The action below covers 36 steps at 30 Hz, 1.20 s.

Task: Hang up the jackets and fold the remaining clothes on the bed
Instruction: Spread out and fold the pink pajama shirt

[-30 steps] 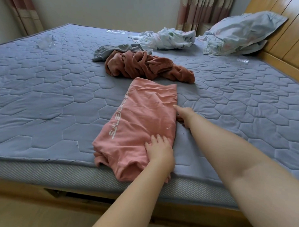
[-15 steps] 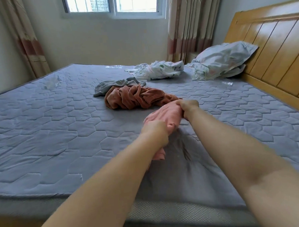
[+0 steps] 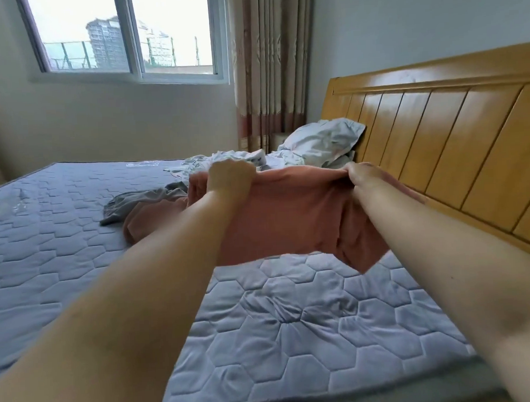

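"Why is the pink garment (image 3: 292, 221) up in the air like that?"

"To keep it in one piece while it's carried, I'd say. The left hand (image 3: 231, 178) and the right hand (image 3: 361, 178) each have their fingers curled tight over its top edge. They are well apart, so the cloth hangs spread between them above the middle of the mattress (image 3: 278, 328)."

"Is it touching the bed?"

"Its low corner on the right hangs close. I can't tell whether it brushes."

"What else is lying about?"

"To the left and farther off there's a rust-brown garment (image 3: 140, 227) in a heap, with a grey garment (image 3: 136, 200) sprawled just beyond it. Neither looks folded yet. At the far side are a crumpled white sheet (image 3: 225, 160) and a pillow (image 3: 322, 140) against the headboard (image 3: 437, 138)."

"Anything in the way?"

"The heap crowds the left. By my reckoning the near stretch of mattress is the better spot to lay it down."
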### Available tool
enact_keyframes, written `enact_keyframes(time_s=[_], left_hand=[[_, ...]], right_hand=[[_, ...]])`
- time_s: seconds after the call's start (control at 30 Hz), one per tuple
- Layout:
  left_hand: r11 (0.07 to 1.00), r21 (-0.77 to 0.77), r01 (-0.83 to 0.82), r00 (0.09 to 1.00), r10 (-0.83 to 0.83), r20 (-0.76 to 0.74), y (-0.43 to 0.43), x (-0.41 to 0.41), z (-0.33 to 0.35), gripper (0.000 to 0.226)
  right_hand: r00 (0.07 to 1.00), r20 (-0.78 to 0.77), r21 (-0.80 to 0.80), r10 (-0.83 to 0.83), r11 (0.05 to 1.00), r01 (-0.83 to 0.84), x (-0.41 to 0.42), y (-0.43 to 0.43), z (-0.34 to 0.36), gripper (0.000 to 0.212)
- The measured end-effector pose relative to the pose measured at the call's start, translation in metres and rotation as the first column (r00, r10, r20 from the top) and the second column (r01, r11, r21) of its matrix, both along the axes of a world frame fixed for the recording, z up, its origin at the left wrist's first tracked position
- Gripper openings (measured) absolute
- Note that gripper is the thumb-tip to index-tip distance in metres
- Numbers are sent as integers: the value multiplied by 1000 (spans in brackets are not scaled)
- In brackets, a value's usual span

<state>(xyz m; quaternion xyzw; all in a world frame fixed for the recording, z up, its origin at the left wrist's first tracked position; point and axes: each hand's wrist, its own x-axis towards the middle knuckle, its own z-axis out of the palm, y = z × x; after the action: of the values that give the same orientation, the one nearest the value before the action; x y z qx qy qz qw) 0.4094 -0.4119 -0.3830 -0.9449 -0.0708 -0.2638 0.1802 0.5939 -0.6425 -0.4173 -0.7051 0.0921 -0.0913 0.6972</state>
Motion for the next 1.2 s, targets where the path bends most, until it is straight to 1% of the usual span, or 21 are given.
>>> enact_keyframes(time_s=[0.07,0.17,0.27,0.33,0.4,0.43,0.5,0.57,0.63,0.67,0.7,0.73,0.77,0.8,0.83,0.87,0.9,0.93,1.03,1.1,1.2], left_hand=[[983,166,78,986,-100,130,5,7,0,20],[918,336,209,944,-279,176,18,13,-27,25],[854,347,387,903,-428,47,35,12,-108,19],[852,251,459,888,-428,-170,45,-2,-174,42],[867,108,487,813,-405,-418,53,-24,-237,50],[876,73,478,802,-400,-444,54,-36,-259,51],[895,-61,442,842,-438,-314,50,-55,-284,46],[869,-217,445,881,-469,-69,38,-69,-297,27],[831,-413,373,924,-372,86,18,-76,-299,17],[785,-567,250,964,-254,74,7,-80,-297,19],[709,-701,72,995,-104,-3,-2,-83,-294,25],[577,-809,-112,992,14,-127,-6,-84,-294,34],[370,-898,-238,971,90,-220,-9,-85,-290,41],[82,-956,-282,954,132,-270,-9,-84,-285,47],[-254,-940,-227,953,139,-268,-8,-80,-281,49],[-559,-822,-113,965,135,-225,-8,-76,-276,46],[-769,-639,-5,976,135,-171,-8,-72,-272,44],[-882,-467,65,980,145,-137,-7,-68,-269,47],[-956,-221,193,968,222,-116,-5,-61,-269,40],[-950,-179,255,948,282,-150,-2,-57,-276,21],[-941,-178,288,928,320,-191,5,-51,-282,31]], right_hand=[[996,82,26,-43,999,40,-67,11,22,29],[998,52,124,-30,992,23,-88,8,-9,14],[994,-105,245,3,969,23,-97,6,-98,26],[969,-245,245,-13,967,75,-118,3,-161,20],[906,-419,339,66,936,88,-146,-3,-205,21],[879,-466,392,102,915,102,-153,-8,-221,28],[871,-469,475,144,873,111,-153,-21,-236,38],[886,-445,531,131,835,143,-142,-31,-238,42],[890,-455,482,29,848,219,-132,-38,-235,46],[886,-463,451,-30,852,265,-128,-41,-235,51],[882,-467,428,-59,858,284,-124,-45,-235,56],[878,-475,426,-56,859,285,-119,-49,-235,59],[872,-485,419,-63,858,295,-114,-53,-237,59],[863,-499,401,-80,862,312,-108,-57,-239,55],[862,-493,370,-122,867,334,-103,-61,-238,51],[863,-460,292,-207,883,367,-102,-63,-234,47],[861,-411,224,-298,883,412,-105,-65,-229,47],[857,-370,179,-359,878,445,-107,-67,-225,46],[839,-389,172,-381,865,472,-116,-76,-232,41],[835,-476,318,-277,831,456,-121,-77,-238,37],[908,-418,471,-27,848,242,-111,-74,-243,46]])
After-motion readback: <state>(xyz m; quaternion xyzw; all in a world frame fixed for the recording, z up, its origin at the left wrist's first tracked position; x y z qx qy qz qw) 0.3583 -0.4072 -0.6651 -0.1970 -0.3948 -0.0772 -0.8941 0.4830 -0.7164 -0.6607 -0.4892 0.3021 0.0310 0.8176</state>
